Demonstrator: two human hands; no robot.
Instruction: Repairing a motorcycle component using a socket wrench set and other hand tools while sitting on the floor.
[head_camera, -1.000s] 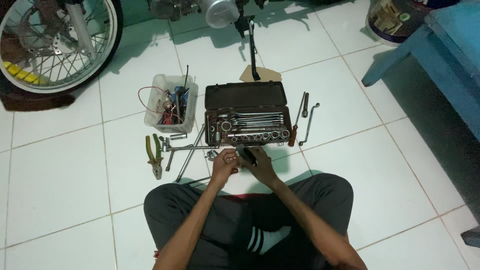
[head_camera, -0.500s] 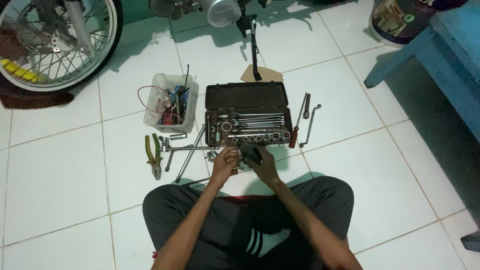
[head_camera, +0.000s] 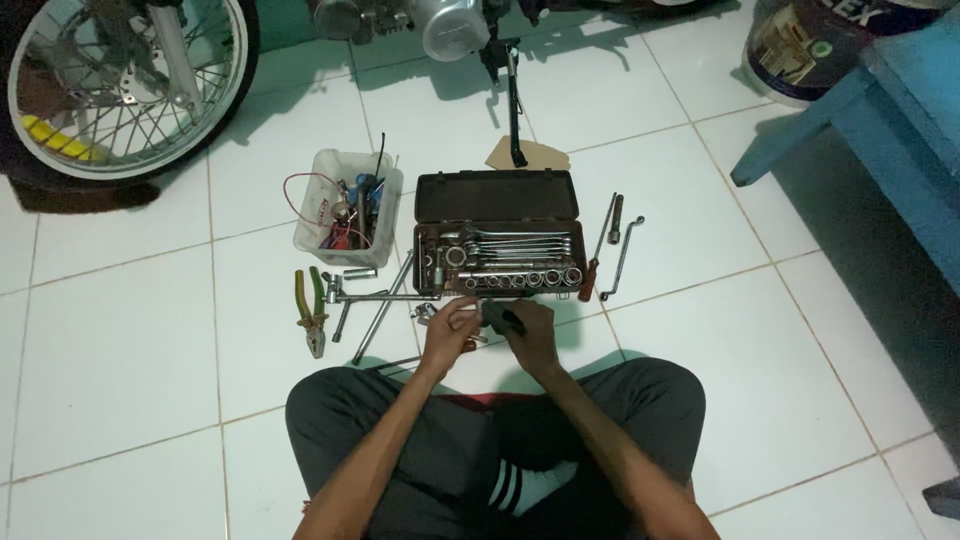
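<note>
White tiled floor, an open socket case (head_camera: 497, 235) before my crossed legs. Just below the case, my left hand (head_camera: 448, 335) has lifted closer, pinching a small metal piece against the dark part (head_camera: 500, 318) my right hand (head_camera: 532, 335) grips.

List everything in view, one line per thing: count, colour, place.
socket set case: one, dark, open, centre floor
clear plastic tub: one, holding small tools and red wire, left of case
pliers: one, green-yellow handles, below tub
T-handle wrenches: crossed, metal, between pliers and case
long tools: three or so, right of case
wheel: one, spoked, top left
kickstand: one, black, above case
bench: one, blue, top right
left hand: near case front
right hand: fingers around small dark part
</note>
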